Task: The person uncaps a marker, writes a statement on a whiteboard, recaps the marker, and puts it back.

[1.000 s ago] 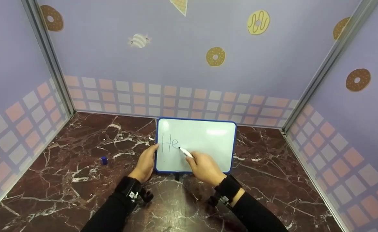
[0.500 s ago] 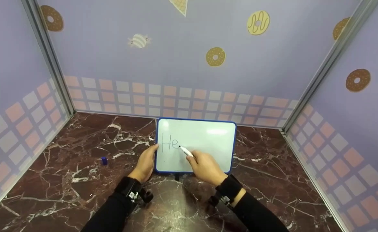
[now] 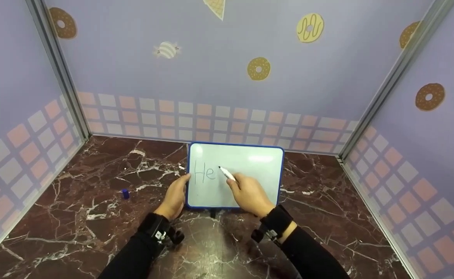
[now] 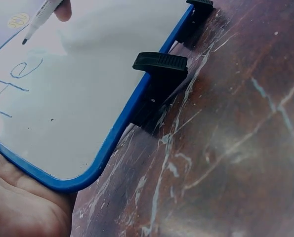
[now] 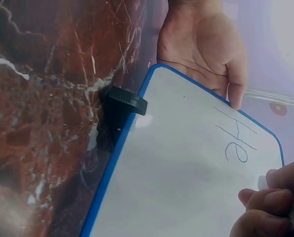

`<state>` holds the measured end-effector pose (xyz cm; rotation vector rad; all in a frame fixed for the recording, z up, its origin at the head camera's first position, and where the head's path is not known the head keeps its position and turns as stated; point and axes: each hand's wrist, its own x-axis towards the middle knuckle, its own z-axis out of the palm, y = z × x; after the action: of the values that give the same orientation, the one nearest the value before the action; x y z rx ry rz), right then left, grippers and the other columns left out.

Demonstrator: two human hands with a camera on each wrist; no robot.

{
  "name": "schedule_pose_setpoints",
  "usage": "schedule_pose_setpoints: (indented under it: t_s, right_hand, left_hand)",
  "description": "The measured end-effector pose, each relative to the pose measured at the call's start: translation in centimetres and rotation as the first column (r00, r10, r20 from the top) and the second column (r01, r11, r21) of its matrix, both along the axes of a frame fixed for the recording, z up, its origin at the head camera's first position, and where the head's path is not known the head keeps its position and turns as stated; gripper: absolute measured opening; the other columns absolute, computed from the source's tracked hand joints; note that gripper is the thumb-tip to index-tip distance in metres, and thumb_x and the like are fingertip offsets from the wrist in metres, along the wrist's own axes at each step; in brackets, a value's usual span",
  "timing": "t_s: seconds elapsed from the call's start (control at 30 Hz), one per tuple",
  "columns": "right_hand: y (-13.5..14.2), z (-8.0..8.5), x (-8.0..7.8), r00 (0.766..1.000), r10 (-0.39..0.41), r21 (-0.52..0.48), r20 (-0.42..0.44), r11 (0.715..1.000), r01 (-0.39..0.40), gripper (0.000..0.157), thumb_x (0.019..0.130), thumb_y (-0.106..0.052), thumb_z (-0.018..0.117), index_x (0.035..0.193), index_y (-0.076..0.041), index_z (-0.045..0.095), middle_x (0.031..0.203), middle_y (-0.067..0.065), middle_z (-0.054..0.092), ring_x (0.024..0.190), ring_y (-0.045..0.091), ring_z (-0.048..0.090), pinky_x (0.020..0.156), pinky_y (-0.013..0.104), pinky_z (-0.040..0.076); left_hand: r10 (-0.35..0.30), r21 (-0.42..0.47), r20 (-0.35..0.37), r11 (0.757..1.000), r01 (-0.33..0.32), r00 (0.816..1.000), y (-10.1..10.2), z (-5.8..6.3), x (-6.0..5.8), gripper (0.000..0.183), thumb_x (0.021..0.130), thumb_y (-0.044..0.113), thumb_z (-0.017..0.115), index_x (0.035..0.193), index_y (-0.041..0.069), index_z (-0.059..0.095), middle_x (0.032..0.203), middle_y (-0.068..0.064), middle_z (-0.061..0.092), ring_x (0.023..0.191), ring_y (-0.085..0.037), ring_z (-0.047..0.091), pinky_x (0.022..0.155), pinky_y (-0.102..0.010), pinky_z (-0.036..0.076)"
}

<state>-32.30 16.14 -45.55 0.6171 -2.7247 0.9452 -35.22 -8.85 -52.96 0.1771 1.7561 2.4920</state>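
A small whiteboard [image 3: 250, 159] with a blue frame stands tilted back on the table, the letters "He" [image 4: 16, 81] written thinly near its left side. My left hand [image 3: 174, 197] holds the board's left edge, thumb at the frame and palm against its side; its other fingers are mostly hidden behind. My right hand [image 3: 252, 195] pinches a white marker [image 3: 228, 174] in front of the board. The marker's dark tip points up and left, just right of the "e" and a little above its middle. In the right wrist view the fingers cover most of the marker.
A black stand foot [image 4: 161, 64] hooks the board's lower edge in the left wrist view. On the marbled table [image 3: 76, 232] to the left lies a small blue cap-like piece [image 3: 125, 193]. Patterned walls [image 3: 211, 85] enclose the table behind and at both sides.
My right hand has moved slightly up and right, taking the marker tip from the end of the "e" to a spot above and right of it. My left hand and the board stay put.
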Motion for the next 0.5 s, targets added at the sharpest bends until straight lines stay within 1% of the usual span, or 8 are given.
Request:
schedule_pose_setpoints:
  t_s: [0.13, 0.27, 0.5]
  right_hand:
    - [-0.22, 0.36, -0.14, 1.0, -0.011, -0.008, 0.001, 1.0, 0.011, 0.025, 0.117, -0.025, 0.058, 0.116, -0.004, 0.073, 0.07, -0.006, 0.049, 0.055, 0.01, 0.041, 0.052, 0.028, 0.034]
    - [-0.51, 0.64, -0.22, 1.0, -0.023, -0.017, 0.005, 1.0, 0.023, 0.025, 0.117, -0.025, 0.058, 0.116, -0.004, 0.072, 0.07, -0.005, 0.049, 0.055, 0.011, 0.041, 0.053, 0.028, 0.034]
    - [-0.75, 0.58, -0.45, 0.999, -0.05, -0.006, -0.012, 0.999, 0.049, 0.023, 0.117, -0.024, 0.059, 0.114, -0.005, 0.072, 0.072, -0.004, 0.052, 0.056, 0.012, 0.043, 0.054, 0.029, 0.036]
  left_hand:
    - [-0.013, 0.006, -0.005, 1.0, 0.013, 1.0, -0.01, 0.05, 0.09, 0.052, 0.12, 0.028, 0.038, 0.144, -0.012, 0.058, 0.123, -0.02, 0.074, 0.11, -0.028, 0.072, 0.094, -0.043, 0.061]
    - [-0.013, 0.006, -0.01, 1.0, 0.013, 1.0, -0.04, -0.01, 0.09, 0.051, 0.12, 0.027, 0.038, 0.144, -0.013, 0.059, 0.123, -0.02, 0.074, 0.109, -0.028, 0.072, 0.094, -0.041, 0.061]
    - [-0.01, 0.011, -0.002, 1.0, 0.01, 1.0, -0.06, -0.01, 0.08, 0.051, 0.119, 0.028, 0.038, 0.144, -0.012, 0.058, 0.123, -0.02, 0.074, 0.109, -0.029, 0.073, 0.094, -0.043, 0.062]
